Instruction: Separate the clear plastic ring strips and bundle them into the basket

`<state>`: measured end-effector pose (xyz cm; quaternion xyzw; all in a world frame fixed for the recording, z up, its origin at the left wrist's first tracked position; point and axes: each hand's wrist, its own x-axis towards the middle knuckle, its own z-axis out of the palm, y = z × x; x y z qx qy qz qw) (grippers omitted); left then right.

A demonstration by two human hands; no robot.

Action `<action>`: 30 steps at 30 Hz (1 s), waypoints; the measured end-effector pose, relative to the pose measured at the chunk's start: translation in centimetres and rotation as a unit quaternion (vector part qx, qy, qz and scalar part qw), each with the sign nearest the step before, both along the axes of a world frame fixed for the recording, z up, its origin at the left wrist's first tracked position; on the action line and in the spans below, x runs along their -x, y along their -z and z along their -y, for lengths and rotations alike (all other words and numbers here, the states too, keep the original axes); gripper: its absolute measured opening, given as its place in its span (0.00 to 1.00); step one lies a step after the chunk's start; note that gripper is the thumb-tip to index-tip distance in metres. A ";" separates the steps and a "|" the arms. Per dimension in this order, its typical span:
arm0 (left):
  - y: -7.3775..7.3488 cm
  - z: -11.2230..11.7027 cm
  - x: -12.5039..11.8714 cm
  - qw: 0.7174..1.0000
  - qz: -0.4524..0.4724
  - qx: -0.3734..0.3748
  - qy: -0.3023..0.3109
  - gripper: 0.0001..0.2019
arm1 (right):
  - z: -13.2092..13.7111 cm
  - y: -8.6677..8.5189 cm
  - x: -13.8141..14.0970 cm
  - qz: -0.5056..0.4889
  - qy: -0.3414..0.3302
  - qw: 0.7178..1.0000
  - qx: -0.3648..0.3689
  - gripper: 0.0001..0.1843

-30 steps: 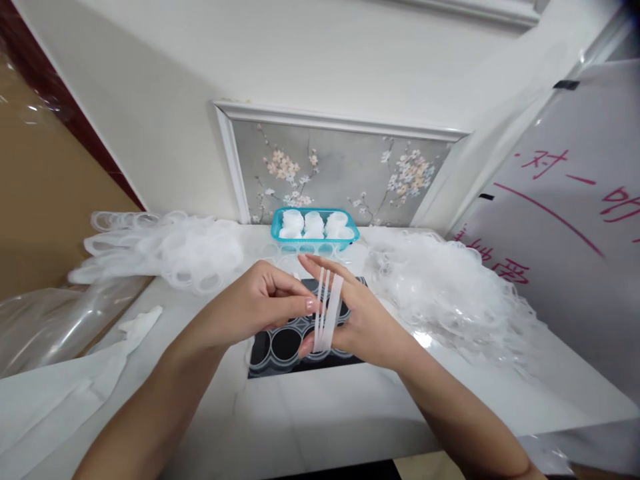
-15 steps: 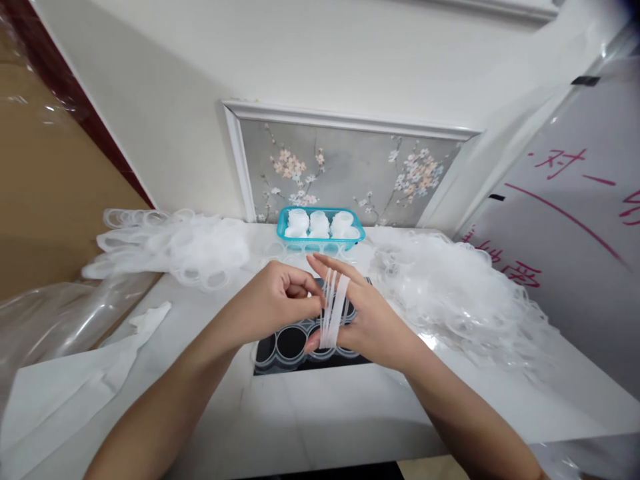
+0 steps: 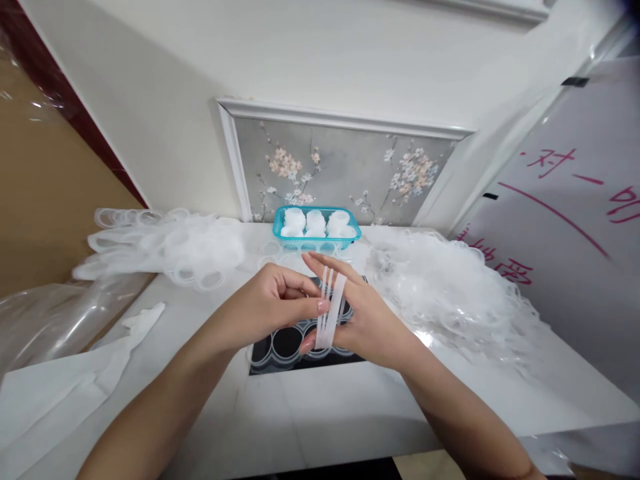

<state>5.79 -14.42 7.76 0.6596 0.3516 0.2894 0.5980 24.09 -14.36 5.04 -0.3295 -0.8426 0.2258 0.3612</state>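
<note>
My right hand point(image 3: 367, 320) is held flat over the white table, with several clear plastic rings point(image 3: 330, 310) looped around its fingers. Against those rings my left hand point(image 3: 265, 305) pinches its thumb and fingers, touching them at the palm side. Under both hands lies a black mat point(image 3: 285, 347) with more clear rings laid on it in rows. Farther back stands a teal tray point(image 3: 316, 230) that holds three stacks of white rings.
A big heap of loose clear rings point(image 3: 450, 287) lies on the right of the table point(image 3: 320, 413), another heap point(image 3: 170, 247) at the left. White sheets point(image 3: 75, 387) and clear plastic film cover the left edge. A flower picture leans at the back; a board with pink writing stands right.
My hands stay together over the mat; the left fingers shifted slightly along the rings on my right hand. The view wobbled a little.
</note>
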 end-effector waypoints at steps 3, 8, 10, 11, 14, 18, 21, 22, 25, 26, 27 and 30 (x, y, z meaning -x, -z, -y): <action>0.0 0.0 0.0 1.000 0.011 0.002 0.011 0.09 | 0.0 0.0 0.0 0.003 -0.002 1.000 0.000 0.54; 0.0 -0.1 0.2 1.000 0.001 -0.003 0.006 0.10 | 0.0 0.0 0.0 0.012 0.000 1.000 -0.005 0.54; 0.1 -0.1 0.2 1.000 -0.007 -0.011 0.002 0.10 | 0.0 0.0 0.0 0.016 -0.003 1.000 -0.009 0.54; 0.1 -0.1 0.2 1.000 -0.016 -0.016 -0.002 0.09 | -0.1 0.0 0.0 0.018 -0.003 1.000 -0.011 0.54; 0.2 -0.1 0.0 0.996 -0.061 -0.045 -0.039 0.06 | -0.1 0.0 0.1 0.027 0.003 0.999 -0.017 0.52; 0.2 0.0 -0.4 0.997 -0.051 -0.036 -0.036 0.06 | -0.2 0.2 0.2 0.034 0.009 0.999 -0.025 0.51; 0.2 0.0 -0.2 1.000 0.004 -0.004 -0.001 0.09 | -0.2 0.4 0.3 0.025 0.000 0.999 -0.028 0.52; 0.2 0.0 -0.1 1.000 0.014 0.000 0.001 0.09 | -0.3 0.4 0.3 0.023 -0.003 0.999 -0.031 0.53; 0.2 0.1 0.1 1.000 0.019 0.012 0.009 0.10 | -0.3 0.6 0.3 0.021 -0.008 0.999 -0.041 0.55; 0.2 0.1 0.1 1.000 0.020 0.017 0.013 0.10 | -0.3 0.7 0.3 0.023 -0.008 0.999 -0.044 0.55; 0.2 0.1 0.0 0.999 0.023 0.023 0.017 0.10 | -0.3 0.7 0.3 0.025 -0.009 0.999 -0.046 0.55; 0.4 0.0 -0.1 0.998 0.041 0.028 0.024 0.08 | -0.3 0.8 0.3 0.027 -0.010 0.998 -0.048 0.55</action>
